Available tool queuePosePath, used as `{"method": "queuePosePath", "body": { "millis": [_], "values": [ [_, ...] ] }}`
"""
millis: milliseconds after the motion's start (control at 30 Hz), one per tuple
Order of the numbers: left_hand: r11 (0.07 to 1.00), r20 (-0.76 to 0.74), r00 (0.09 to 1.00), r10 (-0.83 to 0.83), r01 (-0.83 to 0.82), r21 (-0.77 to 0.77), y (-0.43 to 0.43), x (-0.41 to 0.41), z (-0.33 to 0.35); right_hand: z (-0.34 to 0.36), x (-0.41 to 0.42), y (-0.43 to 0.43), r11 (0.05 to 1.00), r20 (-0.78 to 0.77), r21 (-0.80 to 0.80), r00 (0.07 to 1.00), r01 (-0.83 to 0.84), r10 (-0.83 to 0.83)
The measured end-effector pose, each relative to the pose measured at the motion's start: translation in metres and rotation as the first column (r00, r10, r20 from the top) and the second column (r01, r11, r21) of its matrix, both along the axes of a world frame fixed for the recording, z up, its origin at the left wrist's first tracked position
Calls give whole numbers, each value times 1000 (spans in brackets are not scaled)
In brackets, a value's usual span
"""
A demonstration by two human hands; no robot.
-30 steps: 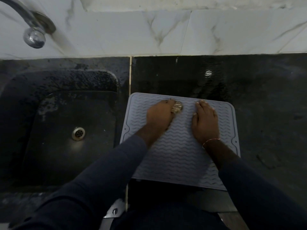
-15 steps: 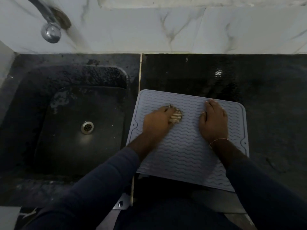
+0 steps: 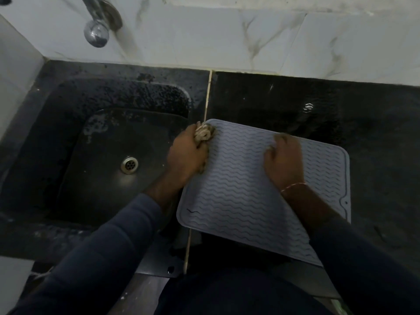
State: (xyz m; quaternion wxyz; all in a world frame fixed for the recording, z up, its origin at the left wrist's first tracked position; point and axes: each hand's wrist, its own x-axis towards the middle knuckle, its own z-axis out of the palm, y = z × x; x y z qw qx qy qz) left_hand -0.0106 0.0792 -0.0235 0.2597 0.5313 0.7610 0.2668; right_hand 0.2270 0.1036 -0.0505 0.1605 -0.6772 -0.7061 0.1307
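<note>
Gripping a scrub pad, the left hand has swept from the middle of the grey mat, centre-right on the desk, to its upper-left corner by the sink, so scrubbing continues; the right hand keeps pressing the mat, though I cannot tell how its fingers lie.

A home kitchen: a dark sink with drain set in a black stone worktop, a tap above, marble wall tiles behind.
</note>
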Motion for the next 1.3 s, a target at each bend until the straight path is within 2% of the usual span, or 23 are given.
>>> {"method": "queuePosePath", "body": {
  "millis": [33, 67, 100, 133, 167, 200, 233, 267, 300, 333, 367, 400, 467, 533, 633, 733, 833, 900, 1000, 1167, 1300],
  "values": [
    [1000, 154, 988, 16, -17, 6, -5, 10, 3, 11, -24, -3, 995, -240, -79, 970, -55, 35],
    [1000, 299, 954, -25, 21, 15, -10, 25, 5, 23, -45, -6, 971, -499, -199, 866, -134, 18],
    [996, 422, 902, -86, 78, 38, -18, 40, 8, 31, -63, -9, 928, -694, -285, 719, -239, -28],
    [988, 524, 838, -155, 119, 102, -24, 51, 8, 33, -74, -12, 895, -808, -327, 581, -304, -98],
    [982, 591, 786, -181, 111, 154, -31, 58, 8, 32, -78, -12, 883, -844, -355, 511, -307, -162],
    [983, 645, 747, -160, 63, 171, -36, 57, 6, 34, -80, -8, 874, -840, -389, 501, -292, -207],
    [982, 625, 769, -130, 13, 188, -43, 49, -1, 38, -81, -3, 865, -795, -425, 566, -266, -217],
    [978, 516, 850, -110, -1, 210, -47, 43, -8, 41, -79, 3, 866, -723, -449, 659, -221, -206],
    [975, 318, 941, -118, 48, 219, -51, 39, -17, 43, -77, 11, 871, -649, -454, 739, -187, -180],
    [972, 121, 982, -144, 117, 204, -55, 37, -27, 43, -78, 20, 876, -597, -456, 784, -155, -172],
    [963, -21, 979, -205, 205, 175, -57, 39, -35, 44, -81, 29, 887, -562, -447, 808, -118, -176],
    [949, -100, 958, -267, 280, 145, -56, 43, -41, 44, -86, 39, 901, -534, -423, 830, -97, -161],
    [912, -191, 910, -368, 394, 117, -48, 54, -49, 43, -97, 54, 922, -468, -357, 883, -149, -39],
    [892, -247, 882, -402, 438, 110, -36, 58, -56, 42, -110, 63, 912, -387, -310, 912, -268, 136],
    [888, -302, 856, -420, 456, 55, -20, 58, -60, 42, -124, 75, 872, -168, -287, 917, -397, 362],
    [875, -317, 830, -459, 485, 1, -18, 56, -66, 46, -135, 85, 858, 41, -316, 898, -405, 439],
    [866, -328, 818, -473, 501, 0, -15, 54, -67, 51, -144, 82, 833, 163, -331, 842, -444, 514],
    [859, -316, 822, -474, 510, 39, -4, 53, -60, 52, -148, 81, 815, 184, -332, 815, -475, 550],
    [864, -328, 814, -480, 504, -14, 20, 53, -52, 58, -146, 88, 798, 141, -368, 819, -478, 556],
    [862, -344, 804, -485, 506, -31, 27, 56, -62, 63, -140, 97, 878, -4, -297, 920, -375, 392],
    [886, -303, 839, -452, 462, -41, 27, 55, -46, 62, -154, 83, 843, 86, -367, 888, -393, 451]
  ]
}}
